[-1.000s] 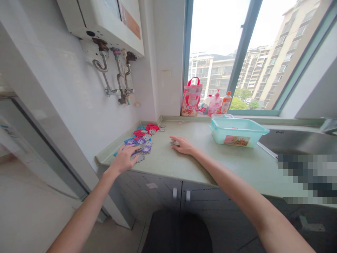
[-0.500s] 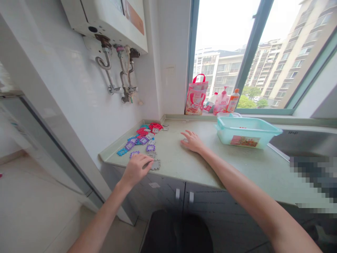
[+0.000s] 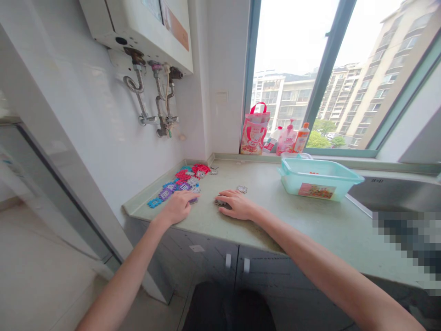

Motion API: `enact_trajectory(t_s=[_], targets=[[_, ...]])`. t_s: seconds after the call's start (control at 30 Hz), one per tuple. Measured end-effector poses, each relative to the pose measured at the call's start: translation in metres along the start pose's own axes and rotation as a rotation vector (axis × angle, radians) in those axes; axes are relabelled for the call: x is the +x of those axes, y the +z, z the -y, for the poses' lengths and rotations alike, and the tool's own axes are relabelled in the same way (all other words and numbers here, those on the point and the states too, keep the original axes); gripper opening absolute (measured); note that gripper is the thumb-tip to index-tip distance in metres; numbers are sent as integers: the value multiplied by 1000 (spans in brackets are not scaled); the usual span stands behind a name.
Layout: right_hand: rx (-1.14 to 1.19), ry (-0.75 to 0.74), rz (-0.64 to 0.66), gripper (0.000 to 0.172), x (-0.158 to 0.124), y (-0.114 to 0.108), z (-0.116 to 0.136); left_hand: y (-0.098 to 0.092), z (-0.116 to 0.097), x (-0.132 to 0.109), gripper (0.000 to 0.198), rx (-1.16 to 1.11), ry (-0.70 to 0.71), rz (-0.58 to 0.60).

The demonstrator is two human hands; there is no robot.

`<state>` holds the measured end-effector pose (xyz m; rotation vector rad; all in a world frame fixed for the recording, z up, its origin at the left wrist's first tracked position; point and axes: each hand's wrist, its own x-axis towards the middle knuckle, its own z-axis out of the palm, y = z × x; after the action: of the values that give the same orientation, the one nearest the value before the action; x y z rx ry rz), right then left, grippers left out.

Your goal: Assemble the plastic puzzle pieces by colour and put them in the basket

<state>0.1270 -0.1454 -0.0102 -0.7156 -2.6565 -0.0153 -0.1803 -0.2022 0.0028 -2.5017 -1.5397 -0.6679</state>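
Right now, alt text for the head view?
Two bare hands lie flat on a pale green countertop: the left hand at the edge of a pile of coloured puzzle tiles, the right hand over a grey tile. A teal tub stands further right.

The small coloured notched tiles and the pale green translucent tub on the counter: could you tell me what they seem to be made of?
Small coloured notched tiles: probably moulded plastic, matt; flat, uniformly bright red, blue and purple, toothed edges.
Pale green translucent tub: plastic, smooth; light shows through its thin walls.
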Motion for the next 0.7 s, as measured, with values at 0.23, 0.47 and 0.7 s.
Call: enact_trajectory(t_s=[0.23, 0.47, 0.7], targets=[[-73, -139, -155, 42, 29, 11, 17, 9, 15, -13, 44, -96, -154, -139], [80, -280, -57, 58, 75, 25, 33, 11, 24, -16, 41, -178, -139, -206], [-72, -312, -111, 40, 75, 23, 49, 10, 23, -13, 41, 6, -236, -257]])
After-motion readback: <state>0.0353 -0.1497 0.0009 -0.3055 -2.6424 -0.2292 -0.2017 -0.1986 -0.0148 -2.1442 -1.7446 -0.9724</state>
